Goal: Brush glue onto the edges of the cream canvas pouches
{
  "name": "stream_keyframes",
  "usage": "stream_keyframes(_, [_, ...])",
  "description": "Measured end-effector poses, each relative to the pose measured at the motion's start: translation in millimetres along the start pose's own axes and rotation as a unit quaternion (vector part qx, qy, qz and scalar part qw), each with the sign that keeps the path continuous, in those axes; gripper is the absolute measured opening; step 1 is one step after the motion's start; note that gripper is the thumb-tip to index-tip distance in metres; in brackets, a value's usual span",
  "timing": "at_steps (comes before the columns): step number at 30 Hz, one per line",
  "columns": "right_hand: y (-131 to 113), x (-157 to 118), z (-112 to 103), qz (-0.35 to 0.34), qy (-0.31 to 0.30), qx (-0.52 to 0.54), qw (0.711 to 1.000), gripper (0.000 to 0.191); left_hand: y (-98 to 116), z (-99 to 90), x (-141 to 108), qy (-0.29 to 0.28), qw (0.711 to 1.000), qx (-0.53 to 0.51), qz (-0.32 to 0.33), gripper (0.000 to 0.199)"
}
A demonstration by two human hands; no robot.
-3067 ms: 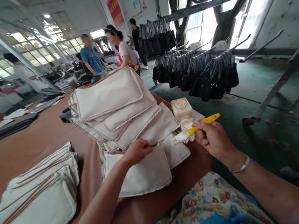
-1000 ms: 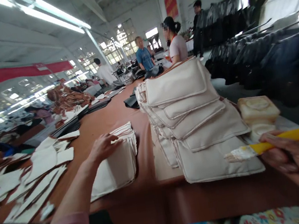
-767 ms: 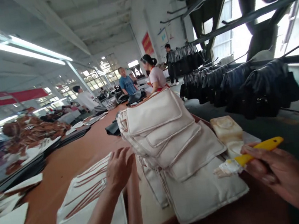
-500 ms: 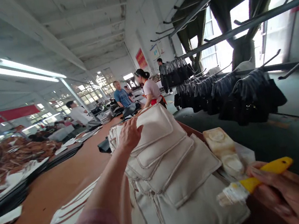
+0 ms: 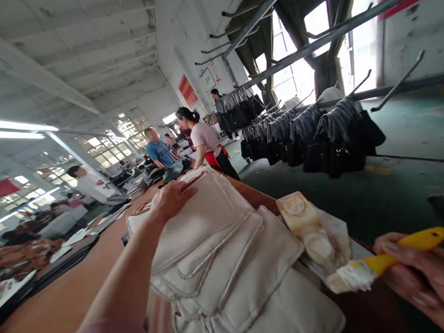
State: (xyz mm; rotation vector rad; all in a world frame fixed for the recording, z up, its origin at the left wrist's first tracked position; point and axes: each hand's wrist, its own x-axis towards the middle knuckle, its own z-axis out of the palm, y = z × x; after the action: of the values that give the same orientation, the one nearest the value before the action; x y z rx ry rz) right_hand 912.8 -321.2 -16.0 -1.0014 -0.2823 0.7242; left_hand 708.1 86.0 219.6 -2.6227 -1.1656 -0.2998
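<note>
Near the right edge of the table (image 5: 71, 306), a pile (image 5: 227, 255) of cream pieces is stacked. The left hand (image 5: 172, 199) is laid on its far top, fingers extended; whether a layer is pinched cannot be told. A tub (image 5: 299, 216) is set at the right edge. In the right hand (image 5: 422, 275), a brush (image 5: 376, 266) is gripped between thumb and fingers, bristles pointed left toward the pile, long axis crosswise, slightly slanted.

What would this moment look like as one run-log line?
left hand: at top of cream stack | right hand: gripping yellow-handled brush | beside stack: stained container | background: black bags hanging
</note>
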Motion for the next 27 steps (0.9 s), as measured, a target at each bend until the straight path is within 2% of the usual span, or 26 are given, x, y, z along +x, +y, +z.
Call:
stream_keyframes(2, [-8.4, 0.6, 5.6, 0.017, -0.02, 0.035, 0.999, 0.035, 11.8, -1.0, -25.8, -0.045, 0.992, -0.118, 0.012, 0.056])
stream_keyframes(3, [-14.1, 1.8, 9.3, 0.018, -0.029, 0.055, 0.998, 0.032, 19.3, 1.8, -42.1, -0.079, 0.978, -0.195, 0.014, 0.059])
stream_keyframes(5, [-28.2, 4.9, 18.9, 0.004, -0.045, 0.086, 0.995, 0.025, 36.7, 12.7, -79.4, -0.149, 0.928, -0.341, 0.013, 0.06])
stream_keyframes(7, [-43.9, 7.5, 31.5, -0.024, -0.068, 0.103, 0.992, 0.02, 54.8, 26.3, -118.3, -0.201, 0.877, -0.437, 0.014, 0.058])
stream_keyframes(10, [-62.9, 7.7, 53.8, -0.068, -0.105, 0.093, 0.988, 0.02, 77.6, 39.8, -168.6, -0.239, 0.838, -0.49, 0.03, 0.053])
stream_keyframes(14, [-65.6, 2.7, 80.6, -0.094, -0.138, 0.063, 0.984, 0.02, 97.9, 38.0, -209.7, -0.253, 0.813, -0.523, 0.042, 0.047])
stream_keyframes(18, [-47.0, 0.8, 97.0, -0.096, -0.168, 0.016, 0.981, 0.02, 111.9, 31.0, -232.0, -0.268, 0.806, -0.523, 0.063, 0.04])
stream_keyframes(20, [-40.1, 1.6, 99.8, -0.126, -0.171, -0.017, 0.977, 0.019, 116.2, 31.1, -240.5, -0.267, 0.811, -0.514, 0.08, 0.039])
stream_keyframes(24, [-44.9, -3.2, 95.3, -0.232, -0.136, -0.097, 0.958, 0.022, 119.1, 33.7, -252.6, -0.243, 0.833, -0.491, 0.083, 0.04])
stream_keyframes(27, [-50.9, -13.8, 91.4, -0.213, -0.152, -0.084, 0.961, 0.02, 121.2, 31.9, -258.1, -0.221, 0.849, -0.471, 0.091, 0.037])
